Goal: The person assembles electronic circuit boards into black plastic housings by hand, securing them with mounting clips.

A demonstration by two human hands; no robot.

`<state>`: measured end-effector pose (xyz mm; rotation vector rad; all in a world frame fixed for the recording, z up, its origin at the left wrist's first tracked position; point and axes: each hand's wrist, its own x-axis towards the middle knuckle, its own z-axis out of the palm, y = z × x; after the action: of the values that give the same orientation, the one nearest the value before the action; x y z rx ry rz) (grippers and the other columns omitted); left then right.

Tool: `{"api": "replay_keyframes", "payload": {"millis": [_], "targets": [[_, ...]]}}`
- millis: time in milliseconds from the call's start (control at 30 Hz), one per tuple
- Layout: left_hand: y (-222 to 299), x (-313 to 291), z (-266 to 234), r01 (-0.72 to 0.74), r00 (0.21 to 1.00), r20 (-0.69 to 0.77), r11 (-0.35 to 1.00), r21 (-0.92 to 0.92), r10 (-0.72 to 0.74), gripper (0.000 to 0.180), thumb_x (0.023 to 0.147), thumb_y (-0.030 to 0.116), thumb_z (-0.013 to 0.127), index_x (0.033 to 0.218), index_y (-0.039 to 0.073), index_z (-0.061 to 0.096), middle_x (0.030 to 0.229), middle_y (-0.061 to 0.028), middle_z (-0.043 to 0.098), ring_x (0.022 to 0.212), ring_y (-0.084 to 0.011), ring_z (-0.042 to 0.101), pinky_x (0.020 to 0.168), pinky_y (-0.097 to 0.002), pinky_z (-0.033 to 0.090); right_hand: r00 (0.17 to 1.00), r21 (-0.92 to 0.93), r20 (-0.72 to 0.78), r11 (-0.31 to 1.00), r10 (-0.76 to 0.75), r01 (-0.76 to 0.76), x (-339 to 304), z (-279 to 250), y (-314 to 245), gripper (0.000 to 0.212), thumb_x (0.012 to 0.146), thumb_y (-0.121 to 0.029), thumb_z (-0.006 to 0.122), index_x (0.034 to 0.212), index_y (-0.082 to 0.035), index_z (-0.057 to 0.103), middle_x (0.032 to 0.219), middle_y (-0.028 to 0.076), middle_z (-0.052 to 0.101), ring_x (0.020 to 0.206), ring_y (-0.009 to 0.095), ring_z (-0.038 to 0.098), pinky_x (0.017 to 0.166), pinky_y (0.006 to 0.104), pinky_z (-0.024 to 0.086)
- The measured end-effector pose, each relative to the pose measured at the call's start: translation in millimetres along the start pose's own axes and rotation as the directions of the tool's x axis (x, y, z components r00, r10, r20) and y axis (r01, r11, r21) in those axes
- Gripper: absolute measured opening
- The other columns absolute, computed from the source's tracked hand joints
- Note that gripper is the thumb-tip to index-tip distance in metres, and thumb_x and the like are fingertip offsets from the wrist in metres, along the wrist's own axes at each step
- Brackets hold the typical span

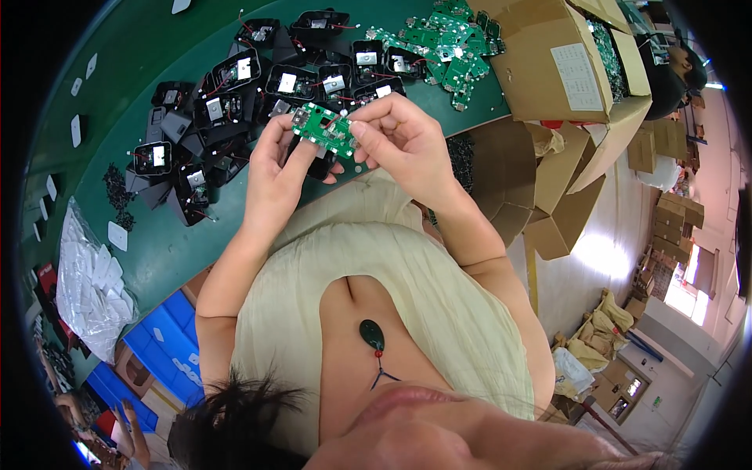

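A green circuit board (pixel 325 129) with metal sockets is held up in front of me, over the table's near edge. My left hand (pixel 274 168) grips its left end between thumb and fingers. Under the board, a black housing (pixel 321 166) shows partly; the board and hand hide most of it. My right hand (pixel 407 149) is closed at the board's right end, thumb and forefinger pinched at its edge. Whether a wire or plug is also between those fingertips cannot be seen. Just beyond my hands lie several open black housings (pixel 286 84) with silvery-white blocks and red wires.
Loose green boards (pixel 458 55) are heaped at the far right of the green table (pixel 157 258). Beside them stands an open cardboard box (pixel 540 59) of boards. Small black parts (pixel 117 196) and a clear bag of white pieces (pixel 94 282) lie left. Blue bins (pixel 160 345) sit below.
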<state>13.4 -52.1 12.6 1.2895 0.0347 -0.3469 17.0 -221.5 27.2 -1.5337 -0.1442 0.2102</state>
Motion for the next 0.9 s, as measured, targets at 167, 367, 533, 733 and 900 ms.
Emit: {"api": "replay_keyframes", "payload": {"millis": [167, 367, 533, 733, 900], "targets": [[0.6, -5.7, 7.2, -0.02, 1.0, -0.017, 0.999, -0.048, 0.019, 0.024, 0.087, 0.008, 0.049, 0.11, 0.0, 0.044, 0.09, -0.007, 0.057, 0.066, -0.0129, 0.059, 0.051, -0.0219, 0.049, 1.0, -0.09, 0.002, 0.996, -0.026, 0.026, -1.1, -0.6, 4.8, 0.01, 0.083, -0.004, 0.057, 0.091, 0.0, 0.053, 0.073, 0.002, 0.057, 0.061, 0.004, 0.053, 0.052, 0.0173, 0.042], [0.0, -5.5, 2.9, 0.051, 0.997, -0.06, 0.993, 0.107, -0.045, 0.027, 0.084, 0.013, 0.056, 0.107, 0.002, 0.049, 0.078, -0.0023, 0.057, 0.054, -0.0061, 0.053, 0.043, -0.0175, 0.04, 0.949, -0.431, -0.064, 0.867, -0.307, 0.252, 2.1, 4.9, 6.3, 0.015, 0.076, -0.002, 0.065, 0.09, -0.002, 0.061, 0.08, 0.003, 0.055, 0.056, 0.002, 0.043, 0.047, 0.0168, 0.035], [5.9, -5.5, 8.4, 0.06, 0.995, -0.086, 0.979, 0.194, -0.044, 0.026, 0.082, 0.015, 0.06, 0.103, 0.002, 0.052, 0.072, -0.0001, 0.056, 0.047, -0.0042, 0.048, 0.041, -0.0175, 0.038, 0.888, -0.316, -0.107, 0.862, -0.447, 0.396, 9.9, 13.1, 13.1, 0.015, 0.073, -0.001, 0.067, 0.088, -0.003, 0.065, 0.09, 0.004, 0.053, 0.054, 0.002, 0.039, 0.046, 0.0161, 0.031], [8.2, -4.6, 10.4, 0.057, 0.997, -0.067, 0.962, 0.269, -0.04, 0.024, 0.082, 0.013, 0.059, 0.102, 0.002, 0.052, 0.07, 0.0003, 0.055, 0.047, -0.0043, 0.048, 0.04, -0.0186, 0.037, 0.885, -0.262, -0.103, 0.87, -0.455, 0.417, 12.3, 17.9, 18.4, 0.013, 0.073, 0.002, 0.065, 0.085, -0.002, 0.065, 0.091, 0.005, 0.055, 0.055, 0.002, 0.037, 0.046, 0.0157, 0.03], [0.6, -2.6, 8.7, -0.038, 0.996, -0.067, 0.946, 0.322, 0.063, 0.023, 0.081, 0.01, 0.059, 0.102, 0.002, 0.052, 0.089, -0.004, 0.056, 0.053, -0.0032, 0.049, 0.04, -0.0178, 0.037, 0.934, -0.034, -0.106, 0.94, -0.341, 0.34, 9.0, 20.5, 22.2, 0.008, 0.083, 0.0, 0.055, 0.091, 0.001, 0.053, 0.091, 0.006, 0.054, 0.067, 0.005, 0.049, 0.056, 0.0168, 0.039]]}}
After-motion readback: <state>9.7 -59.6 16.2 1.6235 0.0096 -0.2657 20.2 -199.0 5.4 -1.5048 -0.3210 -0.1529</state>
